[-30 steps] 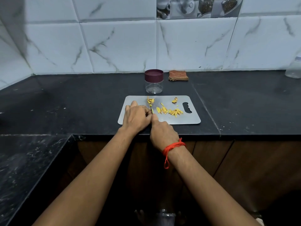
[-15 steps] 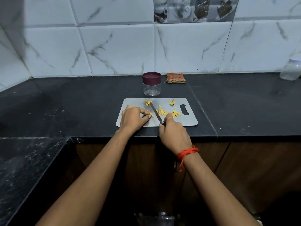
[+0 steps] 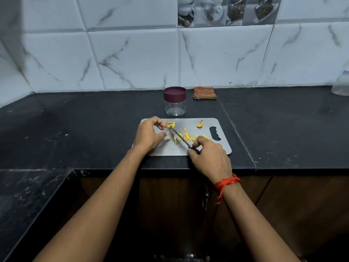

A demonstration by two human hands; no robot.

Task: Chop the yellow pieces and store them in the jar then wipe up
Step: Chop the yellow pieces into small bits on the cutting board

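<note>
**Work surface.** A grey cutting board (image 3: 205, 148) lies flat on the black tabletop (image 3: 94, 129), close to the front edge. Its handle slot is at the right end.

**Task items.** The yellow pieces (image 3: 186, 137) are all on the board. The main scatter of thin strips lies at the centre. A small pile lies near the far left corner, and one separate chunk lies near the far edge, left of the slot. The jar (image 3: 175, 107) stands upright on the tabletop just behind the board. It has a clear body and its maroon lid is on. A folded checked cloth (image 3: 204, 93) lies to the right of the jar, against the tiled wall.

**Right hand.** The right hand (image 3: 209, 157) is positioned over the near right part of the board. Its grip is curled round the dark handle of the knife (image 3: 180, 138). The blade runs diagonally up and to the left across the board, through the strips, and the tip reaches the small pile. A red thread (image 3: 226, 183) is tied round this wrist.

**Left hand.** The left hand (image 3: 149, 135) is positioned over the left end of the board. Its fingers are loosely curled and the grip is spread, with bare board visible between thumb and forefinger. The forefinger tip is just beside the small pile; contact cannot be confirmed. The thumb tip lies close to the blade tip.

**Other.** A clear bottle (image 3: 342, 84) stands at the far right and is partly cut off by the frame.
</note>
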